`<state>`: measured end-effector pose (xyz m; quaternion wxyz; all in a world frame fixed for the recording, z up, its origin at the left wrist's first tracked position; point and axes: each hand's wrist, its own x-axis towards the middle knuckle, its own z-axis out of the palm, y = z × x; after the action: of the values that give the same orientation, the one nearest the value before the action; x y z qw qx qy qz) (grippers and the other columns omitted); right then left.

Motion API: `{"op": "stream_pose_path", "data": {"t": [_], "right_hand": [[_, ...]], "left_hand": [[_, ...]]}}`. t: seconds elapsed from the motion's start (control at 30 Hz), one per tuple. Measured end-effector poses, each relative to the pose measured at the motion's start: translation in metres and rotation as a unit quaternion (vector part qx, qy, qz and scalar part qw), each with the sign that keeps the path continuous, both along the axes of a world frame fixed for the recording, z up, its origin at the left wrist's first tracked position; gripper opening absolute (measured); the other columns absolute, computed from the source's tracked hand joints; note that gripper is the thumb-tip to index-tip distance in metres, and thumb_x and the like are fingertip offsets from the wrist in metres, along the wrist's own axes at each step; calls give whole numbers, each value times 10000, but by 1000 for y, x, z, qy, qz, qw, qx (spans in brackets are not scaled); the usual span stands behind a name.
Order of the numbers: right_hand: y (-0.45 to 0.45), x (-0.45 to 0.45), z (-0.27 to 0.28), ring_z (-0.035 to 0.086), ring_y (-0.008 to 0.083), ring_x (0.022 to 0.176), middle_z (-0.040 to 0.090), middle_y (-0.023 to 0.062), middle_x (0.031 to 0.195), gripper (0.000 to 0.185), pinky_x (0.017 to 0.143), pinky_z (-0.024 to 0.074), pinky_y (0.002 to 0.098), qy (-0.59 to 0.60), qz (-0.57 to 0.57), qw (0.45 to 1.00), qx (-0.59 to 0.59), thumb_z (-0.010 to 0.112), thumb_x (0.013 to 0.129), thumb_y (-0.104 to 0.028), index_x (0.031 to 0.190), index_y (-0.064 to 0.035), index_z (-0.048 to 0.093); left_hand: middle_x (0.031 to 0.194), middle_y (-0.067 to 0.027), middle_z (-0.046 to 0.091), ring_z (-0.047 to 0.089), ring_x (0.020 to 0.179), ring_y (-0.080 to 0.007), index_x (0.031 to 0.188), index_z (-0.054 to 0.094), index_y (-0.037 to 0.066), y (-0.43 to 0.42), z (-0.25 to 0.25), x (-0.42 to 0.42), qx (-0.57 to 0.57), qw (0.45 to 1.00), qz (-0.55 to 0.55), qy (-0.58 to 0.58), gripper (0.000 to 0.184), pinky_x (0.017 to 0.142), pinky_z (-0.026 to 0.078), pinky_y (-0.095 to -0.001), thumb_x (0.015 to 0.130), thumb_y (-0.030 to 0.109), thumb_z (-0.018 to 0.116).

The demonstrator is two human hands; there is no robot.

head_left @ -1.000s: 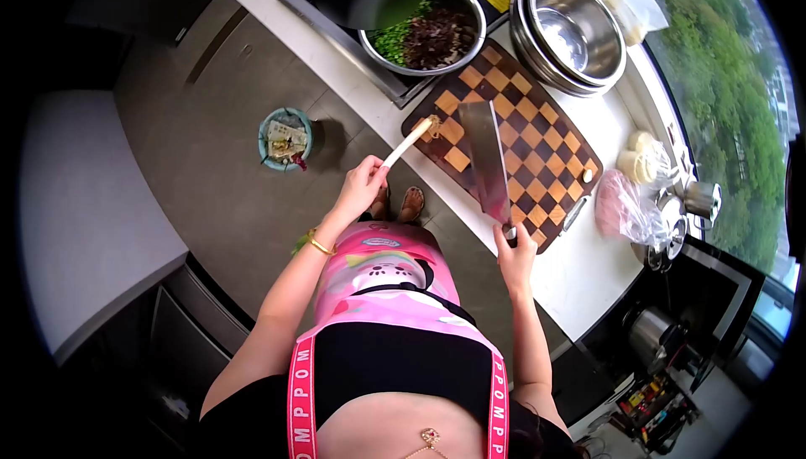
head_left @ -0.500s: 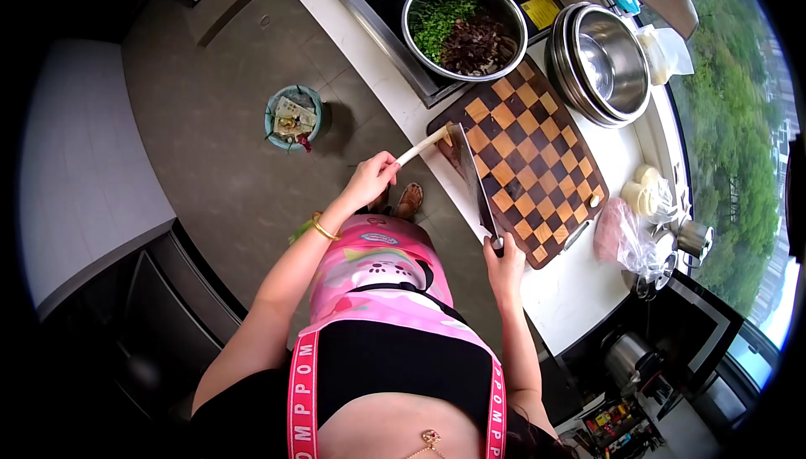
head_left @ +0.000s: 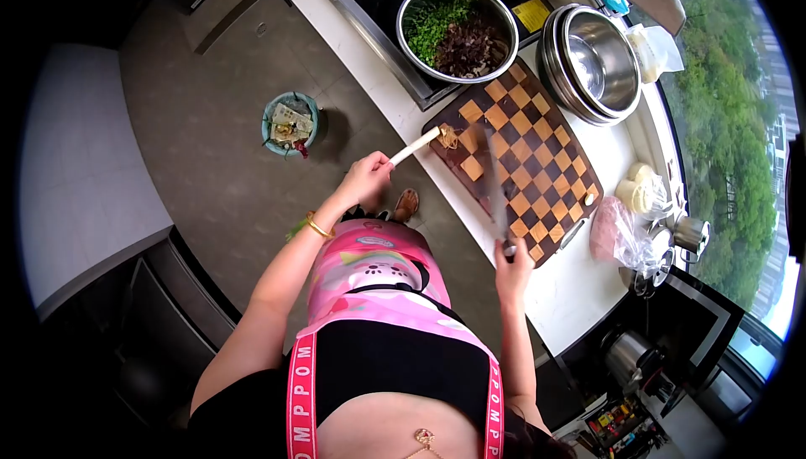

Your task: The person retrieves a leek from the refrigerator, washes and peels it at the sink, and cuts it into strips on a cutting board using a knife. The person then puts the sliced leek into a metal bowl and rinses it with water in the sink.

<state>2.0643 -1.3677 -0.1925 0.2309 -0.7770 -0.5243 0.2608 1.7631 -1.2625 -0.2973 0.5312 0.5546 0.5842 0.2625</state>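
Observation:
My left hand (head_left: 368, 176) is closed around a long white stalk (head_left: 415, 146), whose far end rests over the near left corner of a checkered cutting board (head_left: 537, 157). Stringy brown roots (head_left: 448, 136) lie at that end on the board. My right hand (head_left: 513, 264) grips the handle of a cleaver (head_left: 494, 178), its blade blurred and held over the board, a little to the right of the stalk's end. A small white piece (head_left: 589, 199) sits near the board's right edge.
A steel bowl (head_left: 457, 32) of chopped greens and dark red pieces stands beyond the board. Stacked steel bowls (head_left: 598, 64) are behind it. Bagged pink food (head_left: 614, 228) lies at right on the counter. A teal bin (head_left: 290, 125) stands on the floor.
The cleaver came left to the stalk's root end, then moved back right. The roots now lie apart from the stalk's tip. The view has shifted too.

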Motion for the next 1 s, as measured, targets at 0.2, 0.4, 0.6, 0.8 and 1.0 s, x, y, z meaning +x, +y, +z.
{"op": "stream_pose_path", "data": {"t": [0.2, 0.4, 0.6, 0.8, 1.0], "right_hand": [[12, 70, -48, 589, 331, 721, 599, 133, 798, 211, 630, 462, 402, -187, -3, 974, 130, 608, 844, -230, 892, -33, 550], [33, 109, -84, 536, 320, 843, 565, 126, 872, 278, 700, 431, 410, -330, 55, 933, 132, 606, 843, -275, 952, -26, 549], [46, 107, -81, 475, 342, 991, 519, 149, 1021, 363, 803, 383, 475, -382, 2, 920, 85, 680, 768, -283, 1004, -39, 551], [117, -28, -63, 468, 375, 1110, 455, 200, 1207, 477, 894, 431, 422, -92, 218, 956, 172, 656, 792, -158, 1227, -62, 483], [179, -93, -107, 537, 363, 793, 525, 166, 859, 172, 685, 461, 423, -27, 273, 941, 200, 587, 790, -36, 961, -27, 574]], "left_hand": [[683, 26, 519, 388, 505, -12, 950, 545, 42, -1, 28, -22, -51, 991, 15, -123, 148, 445, 307, -158, 953, 153, 448], [697, 17, 519, 373, 509, -17, 988, 547, 31, -17, 91, -65, -38, 977, 99, -187, 180, 441, 291, -157, 959, 179, 448], [706, 18, 481, 362, 510, -10, 1035, 526, 20, -58, 130, -108, 33, 967, 208, -144, 191, 437, 271, -146, 966, 147, 401], [727, 11, 498, 368, 514, -9, 1054, 525, 19, -100, 155, -152, 74, 943, 314, -81, 218, 454, 286, -149, 975, 177, 398], [746, -8, 495, 387, 536, -32, 1063, 514, 3, -138, 182, -201, 128, 907, 383, -116, 230, 480, 308, -169, 980, 179, 391]]}}
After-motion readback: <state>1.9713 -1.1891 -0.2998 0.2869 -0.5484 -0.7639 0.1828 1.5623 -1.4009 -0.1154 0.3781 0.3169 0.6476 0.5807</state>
